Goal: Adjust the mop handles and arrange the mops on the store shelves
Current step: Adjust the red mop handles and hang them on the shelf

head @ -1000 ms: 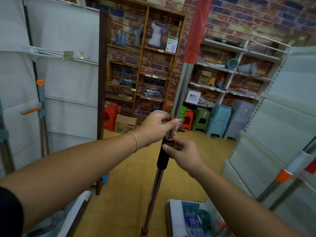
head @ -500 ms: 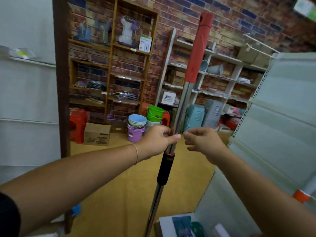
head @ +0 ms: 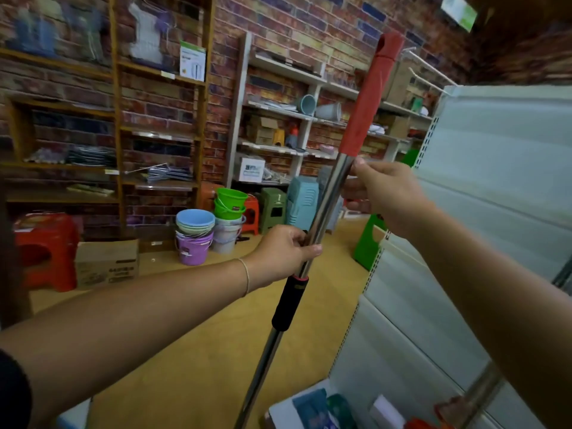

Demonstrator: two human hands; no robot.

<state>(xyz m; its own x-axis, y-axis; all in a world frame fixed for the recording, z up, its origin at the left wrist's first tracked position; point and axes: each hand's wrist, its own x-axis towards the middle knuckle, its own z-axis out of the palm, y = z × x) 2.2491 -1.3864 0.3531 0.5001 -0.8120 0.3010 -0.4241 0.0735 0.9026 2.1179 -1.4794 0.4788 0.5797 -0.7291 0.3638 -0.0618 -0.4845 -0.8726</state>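
- My left hand [head: 286, 252] is clamped round the mop handle [head: 328, 199], just above its black collar [head: 289, 305];
- my right hand [head: 388, 198] curls round the steel higher up, just under the red grip [head: 371, 94];
- the handle stands tilted, top leaning right.

Left hand [head: 283, 253] grips the mop handle [head: 325, 205], right hand [head: 388, 196] holding it higher.
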